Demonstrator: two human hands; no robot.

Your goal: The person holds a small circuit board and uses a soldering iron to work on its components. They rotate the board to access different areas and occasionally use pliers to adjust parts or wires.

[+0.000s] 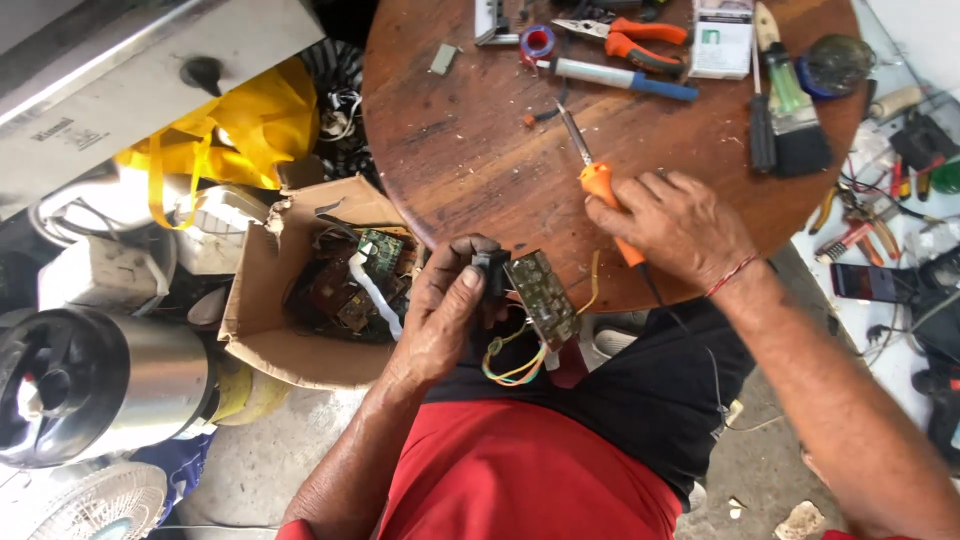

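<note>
My left hand (pixel 447 315) grips a small circuit board (pixel 541 297) by its black component, just below the near edge of the round wooden table (pixel 470 160). Coloured wires (pixel 515 360) hang from the board. My right hand (pixel 672 222) rests on the table edge, closed around the orange handle of a soldering iron (pixel 597 180). Its metal tip points away from me across the tabletop, and its cord runs down past my wrist.
At the table's far side lie orange-handled pliers (pixel 628 38), a blue-handled tool (pixel 615 77), a tape roll (pixel 537 42), a white box (pixel 722 40) and a paintbrush (pixel 795 110). A cardboard box (pixel 262 300) of old circuit boards stands left, beside a yellow bag (pixel 245 125) and a metal cylinder (pixel 100 385). Assorted tools lie on the right.
</note>
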